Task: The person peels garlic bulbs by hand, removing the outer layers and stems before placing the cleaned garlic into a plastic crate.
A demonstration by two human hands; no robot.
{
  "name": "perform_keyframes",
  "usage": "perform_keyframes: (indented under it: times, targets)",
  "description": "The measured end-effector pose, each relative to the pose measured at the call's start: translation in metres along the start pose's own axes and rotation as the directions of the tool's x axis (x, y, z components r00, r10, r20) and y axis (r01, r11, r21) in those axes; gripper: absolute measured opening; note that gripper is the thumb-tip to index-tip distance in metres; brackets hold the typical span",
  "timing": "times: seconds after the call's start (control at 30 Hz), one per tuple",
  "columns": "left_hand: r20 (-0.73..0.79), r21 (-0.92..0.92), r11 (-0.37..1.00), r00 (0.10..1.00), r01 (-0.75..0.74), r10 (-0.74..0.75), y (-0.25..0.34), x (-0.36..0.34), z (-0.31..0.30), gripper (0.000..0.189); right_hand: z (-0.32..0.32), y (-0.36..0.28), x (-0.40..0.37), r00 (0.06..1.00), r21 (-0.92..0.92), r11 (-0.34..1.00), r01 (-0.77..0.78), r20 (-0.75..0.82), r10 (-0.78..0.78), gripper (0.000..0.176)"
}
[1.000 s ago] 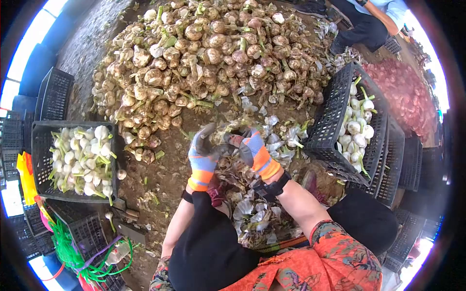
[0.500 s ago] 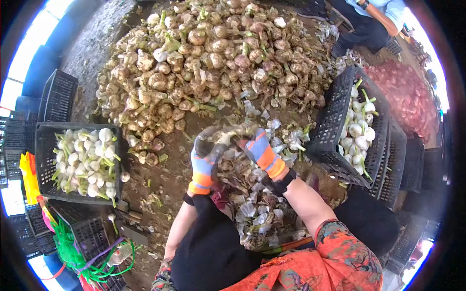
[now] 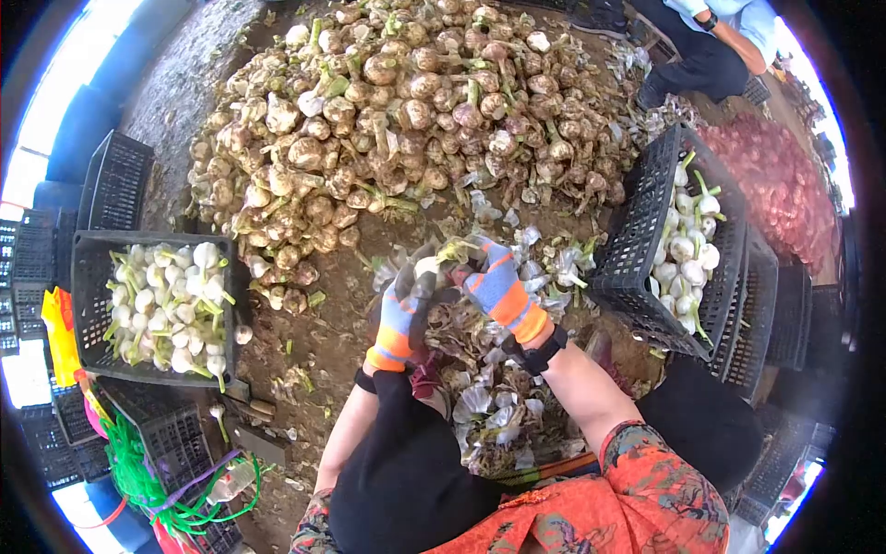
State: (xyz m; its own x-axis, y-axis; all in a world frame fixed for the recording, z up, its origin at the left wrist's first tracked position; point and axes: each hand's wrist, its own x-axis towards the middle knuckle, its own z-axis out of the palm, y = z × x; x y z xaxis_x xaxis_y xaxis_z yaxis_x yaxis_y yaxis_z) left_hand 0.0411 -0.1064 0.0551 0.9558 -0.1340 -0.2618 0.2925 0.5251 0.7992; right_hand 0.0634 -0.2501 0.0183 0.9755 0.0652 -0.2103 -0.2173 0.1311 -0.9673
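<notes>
Both hands wear grey gloves with blue and orange bands and meet in front of my knees. My left hand [image 3: 404,300] is closed around a pale garlic bulb [image 3: 427,266]. Beside it, my right hand [image 3: 486,277] pinches the greenish stem end of the same bulb. Ahead of the hands rises a large heap of soil-stained garlic [image 3: 397,120]. Below them, loose papery skins [image 3: 494,415] cover the ground between my feet.
A black crate [image 3: 88,305] of cleaned garlic stands at left, another [image 3: 637,249] at right. Pink net sacks [image 3: 771,185] lie behind the right crate. A person [image 3: 706,69] sits at top right. A flat blade [image 3: 261,445], green twine [image 3: 129,466] and stacked crates [image 3: 120,185] are at left.
The skins and roots that blurred around the bulb have cleared, and its pale surface shows more. Both hands have shifted slightly, with fingers still round the bulb.
</notes>
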Motion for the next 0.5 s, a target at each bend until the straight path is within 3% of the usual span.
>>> perform_keyframes:
  times: [0.03, 0.07, 0.1, 0.13, 0.17, 0.2, 0.23, 0.27, 0.3, 0.33, 0.37, 0.4, 0.43, 0.47, 0.5]
  targets:
    - [-0.021, 0.086, 0.994, 0.997, -0.07, 0.072, -0.006, 0.001, 0.0, 0.045, 0.003, -0.017, -0.001, 0.973, -0.353, 0.908, 0.226, 0.029, -0.23, 0.03]
    - [-0.025, 0.083, 0.994, 0.997, -0.066, 0.069, -0.013, 0.006, -0.012, 0.045, 0.006, -0.025, -0.004, 0.974, -0.355, 0.909, 0.221, 0.031, -0.224, 0.03]
    - [0.058, 0.216, 0.967, 0.991, -0.134, 0.124, -0.011, 0.012, -0.021, 0.049, 0.008, -0.03, -0.007, 0.897, -0.566, 0.722, 0.398, 0.075, -0.435, 0.03]
    - [0.15, 0.339, 0.917, 0.975, -0.209, 0.166, -0.009, 0.015, -0.029, 0.052, 0.01, -0.032, -0.009, 0.776, -0.727, 0.455, 0.514, 0.168, -0.608, 0.03]
    - [0.146, 0.221, 0.974, 0.989, -0.056, 0.024, -0.009, 0.008, -0.035, 0.059, 0.004, -0.017, -0.002, 0.914, -0.534, 0.755, 0.38, 0.088, -0.397, 0.029]
    - [0.148, 0.221, 0.974, 0.989, -0.059, 0.026, -0.001, 0.004, -0.031, 0.059, -0.005, -0.01, 0.008, 0.913, -0.535, 0.754, 0.381, 0.089, -0.399, 0.029]
    - [0.208, 0.215, 0.976, 0.978, -0.031, -0.015, 0.005, 0.002, -0.026, 0.062, -0.014, -0.007, 0.017, 0.977, -0.316, 0.938, 0.143, -0.104, -0.184, 0.03]
    - [0.266, 0.21, 0.978, 0.962, 0.0, -0.057, 0.012, -0.002, -0.022, 0.066, -0.024, -0.003, 0.021, 0.97, -0.034, 0.995, -0.097, -0.227, 0.087, 0.031]
    - [0.283, 0.058, 0.997, 0.957, 0.055, -0.069, 0.031, -0.01, 0.0, 0.073, -0.032, -0.004, 0.022, 0.97, -0.034, 0.994, -0.1, -0.225, 0.09, 0.031]
    - [0.28, 0.058, 0.997, 0.958, 0.055, -0.069, 0.027, -0.008, -0.003, 0.073, -0.04, -0.004, 0.022, 0.968, -0.546, 0.801, -0.246, -0.175, 0.179, 0.032]
    - [0.295, 0.063, 0.998, 0.955, 0.002, -0.02, 0.02, -0.004, -0.008, 0.076, -0.045, -0.003, 0.022, 0.944, -0.893, 0.356, -0.275, -0.18, 0.277, 0.032]
    - [0.311, 0.064, 0.997, 0.95, -0.048, 0.026, 0.017, -0.002, -0.009, 0.079, -0.045, -0.003, 0.019, 0.942, -0.892, 0.354, -0.279, -0.184, 0.28, 0.032]
    - [0.31, 0.059, 0.997, 0.951, -0.04, 0.02, 0.014, 0.0, -0.01, 0.079, -0.044, -0.002, 0.013, 0.998, -0.8, 0.599, -0.031, 0.013, 0.069, 0.032]
    - [0.276, 0.283, 0.946, 0.958, -0.158, 0.078, 0.012, 0.001, -0.012, 0.079, -0.043, -0.001, 0.006, 0.97, -0.619, 0.747, 0.243, 0.156, -0.187, 0.032]
    - [0.258, 0.496, 0.83, 0.956, -0.256, 0.141, 0.011, 0.0, -0.012, 0.078, -0.018, -0.045, -0.008, 0.977, -0.242, 0.959, 0.145, 0.191, -0.099, 0.03]
